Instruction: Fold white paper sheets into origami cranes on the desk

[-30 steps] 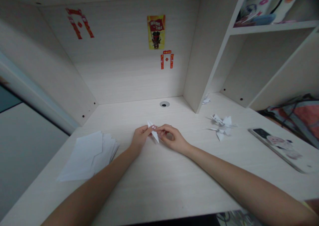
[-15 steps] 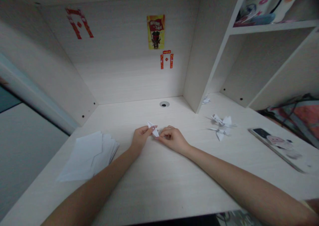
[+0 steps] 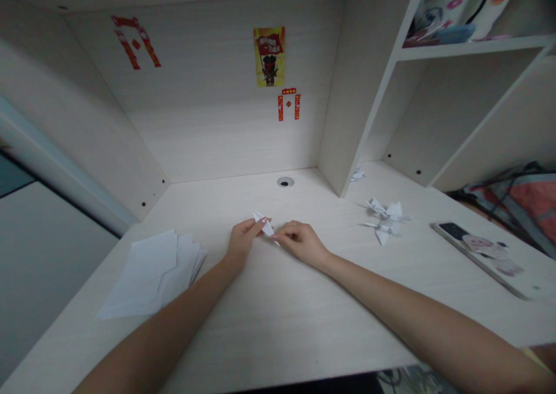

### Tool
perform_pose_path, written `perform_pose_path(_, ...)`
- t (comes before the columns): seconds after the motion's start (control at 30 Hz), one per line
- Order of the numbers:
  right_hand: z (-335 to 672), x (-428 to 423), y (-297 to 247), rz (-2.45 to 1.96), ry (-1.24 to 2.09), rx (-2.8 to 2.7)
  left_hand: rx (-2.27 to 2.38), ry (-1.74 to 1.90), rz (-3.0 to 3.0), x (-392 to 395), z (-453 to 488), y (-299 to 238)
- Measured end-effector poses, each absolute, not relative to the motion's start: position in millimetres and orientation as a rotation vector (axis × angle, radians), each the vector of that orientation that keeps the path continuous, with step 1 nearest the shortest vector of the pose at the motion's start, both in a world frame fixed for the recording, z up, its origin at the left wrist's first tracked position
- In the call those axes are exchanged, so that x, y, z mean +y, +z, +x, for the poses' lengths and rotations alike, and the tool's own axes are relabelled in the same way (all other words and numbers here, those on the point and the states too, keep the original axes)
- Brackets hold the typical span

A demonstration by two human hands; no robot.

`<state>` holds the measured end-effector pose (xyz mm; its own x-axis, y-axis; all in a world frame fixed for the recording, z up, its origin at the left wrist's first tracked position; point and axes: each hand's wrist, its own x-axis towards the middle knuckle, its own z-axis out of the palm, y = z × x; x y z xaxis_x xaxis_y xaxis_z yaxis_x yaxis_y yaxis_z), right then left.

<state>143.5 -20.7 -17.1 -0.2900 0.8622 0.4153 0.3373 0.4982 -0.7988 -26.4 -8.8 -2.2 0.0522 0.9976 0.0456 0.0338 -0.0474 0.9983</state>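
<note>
A small folded piece of white paper (image 3: 264, 225) is held between both hands above the middle of the pale wooden desk (image 3: 278, 301). My left hand (image 3: 243, 239) pinches its left part with thumb and fingers. My right hand (image 3: 300, 241) is curled and pinches the lower right tip of the same piece. Both forearms reach in from the near edge.
A stack of white paper sheets (image 3: 152, 272) lies at the left. Several folded paper cranes (image 3: 384, 220) sit at the right, one more (image 3: 357, 175) by the shelf divider. A phone (image 3: 482, 254) lies far right, beside cloth (image 3: 516, 200). A cable hole (image 3: 285, 181) is at the back.
The folded paper has tilted flatter and sunk lower between the hands. My right hand has closed more tightly on its tip. The view shifted slightly.
</note>
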Motion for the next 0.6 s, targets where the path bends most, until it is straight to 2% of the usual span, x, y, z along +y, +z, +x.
perform_pose_path(0.37,141.3,-16.2,-24.2,-0.908,0.971,-1.759,1.128,1.161,1.284,-14.2,-23.7,6.5)
perform_pose_path(0.6,143.3,-25.8,-11.2,-0.929,0.743,-1.798,1.193,1.13,1.374,-11.7,-25.2,1.4)
